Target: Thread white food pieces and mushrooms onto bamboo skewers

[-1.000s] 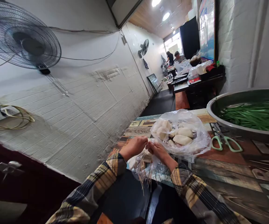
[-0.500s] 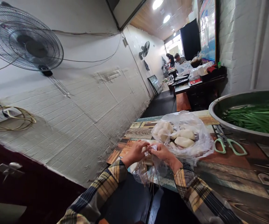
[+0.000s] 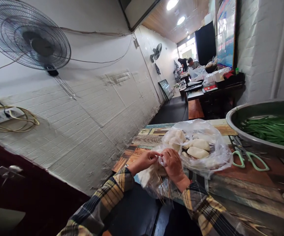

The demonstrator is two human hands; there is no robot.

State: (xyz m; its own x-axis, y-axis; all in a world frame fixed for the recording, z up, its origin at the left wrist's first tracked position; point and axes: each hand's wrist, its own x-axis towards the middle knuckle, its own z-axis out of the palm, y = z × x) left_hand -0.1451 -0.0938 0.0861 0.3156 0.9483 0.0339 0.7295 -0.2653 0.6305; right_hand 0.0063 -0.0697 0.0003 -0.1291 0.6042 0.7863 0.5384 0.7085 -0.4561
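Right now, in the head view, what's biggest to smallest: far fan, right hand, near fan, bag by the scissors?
1. Near fan
2. Bag by the scissors
3. Right hand
4. Far fan

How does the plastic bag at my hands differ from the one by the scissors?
Your left hand and right hand are at the near bag; neither holds the far bag. Thin sticks show at the near bag, none at the far bag. Both are see-through plastic holding pale pieces.

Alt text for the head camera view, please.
Right hand grips a clear bag with thin sticks, left hand beside it. To their right on the table: another bag of pale lumps, green-handled scissors and a metal bowl of greens.
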